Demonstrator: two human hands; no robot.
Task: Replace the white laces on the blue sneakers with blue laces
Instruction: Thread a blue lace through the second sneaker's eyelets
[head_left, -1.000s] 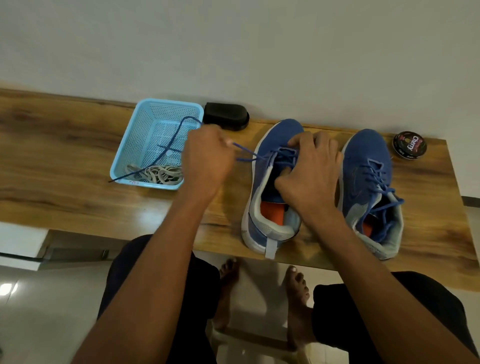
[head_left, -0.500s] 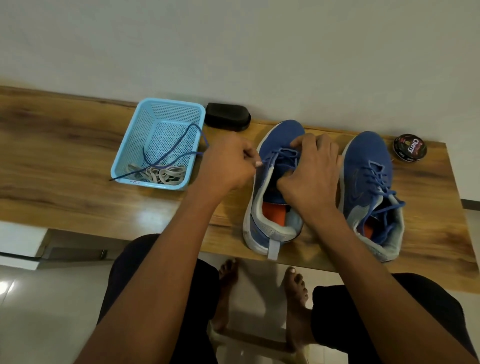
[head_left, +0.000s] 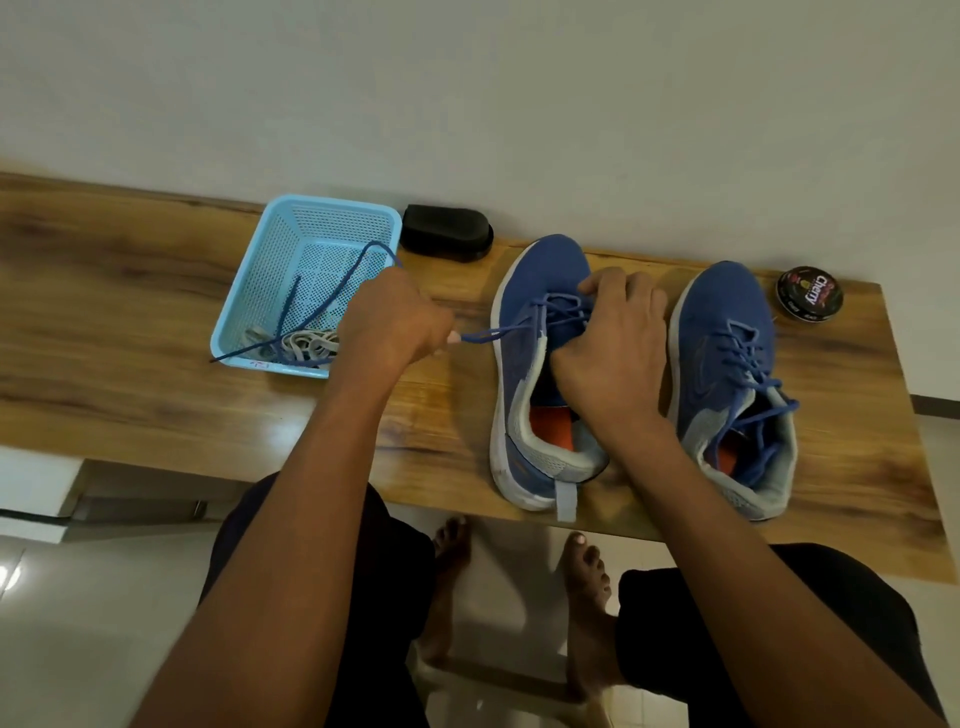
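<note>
At the far left of the worktop (head_left: 130, 332) sits the light blue basket (head_left: 260, 291), with the removed white laces (head_left: 306, 343) heaped in its near corner. The loose tail of the blue lace (head_left: 332, 296) loops through the basket and over its near rim. Just right of it, my left hand (head_left: 387, 327) has its fingers closed, pinching that lace, which runs taut to the eyelets of the left sneaker (head_left: 524, 395). The lace is light, soft and limp, so I judge it best held close to its stiff tip when feeding an eyelet, and close to the shoe when pulling it snug. My right hand (head_left: 608, 353) rests on the sneaker's tongue, fingers curled over the crossings and holding the shoe down; the upper looks soft and will give under pressure. Further right, the right sneaker (head_left: 727, 374) is already laced in blue. Compared with half a second ago, my left hand has drawn away from the shoe to the left, exposing a short tight stretch of lace.
</note>
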